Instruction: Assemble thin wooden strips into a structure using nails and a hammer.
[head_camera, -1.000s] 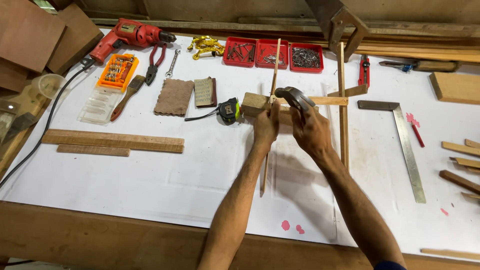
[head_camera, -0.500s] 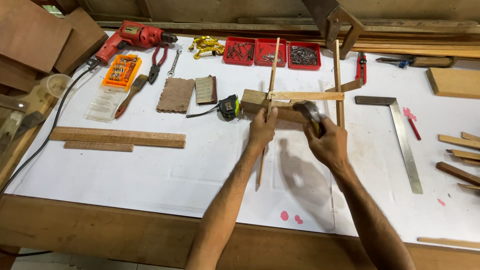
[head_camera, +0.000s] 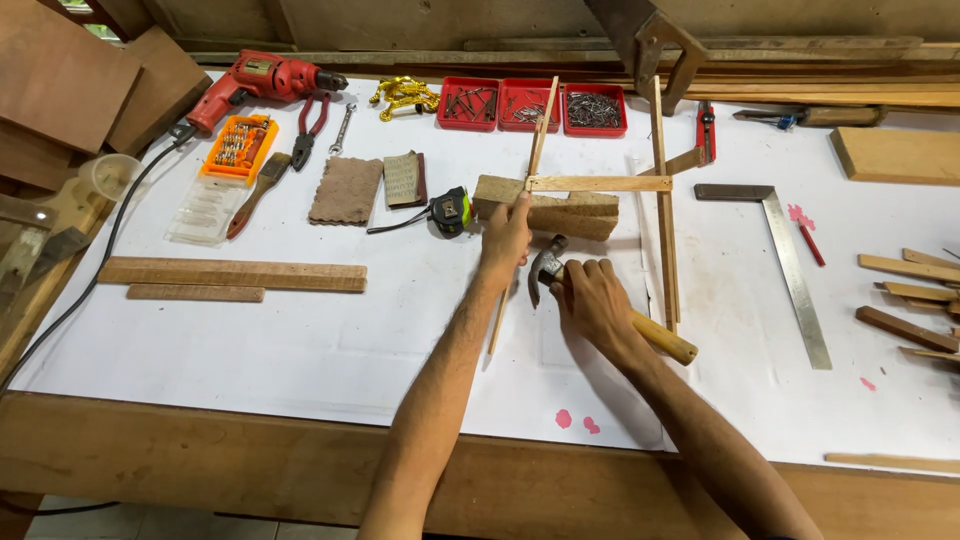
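My left hand (head_camera: 505, 238) presses on a thin wooden strip frame (head_camera: 598, 183) where a long slat (head_camera: 541, 125) crosses it, over a wooden block (head_camera: 560, 215). My right hand (head_camera: 592, 300) grips a hammer (head_camera: 548, 265) close to its metal head, which lies low on the white table sheet beside the slat; the yellow wooden handle (head_camera: 665, 340) sticks out to the right behind the wrist.
Red trays of nails (head_camera: 530, 105) stand at the back. A red drill (head_camera: 265, 78), pliers (head_camera: 310, 130), orange bit case (head_camera: 238, 148), brush (head_camera: 255, 190), sanding pads (head_camera: 345, 190), tape measure (head_camera: 450, 210) lie left. A steel square (head_camera: 790, 255), wood pieces (head_camera: 905, 295) right. Flat boards (head_camera: 232, 272) left.
My right hand has come down with the hammer from above the frame joint to the table sheet beside the slat. My left hand stays on the joint.
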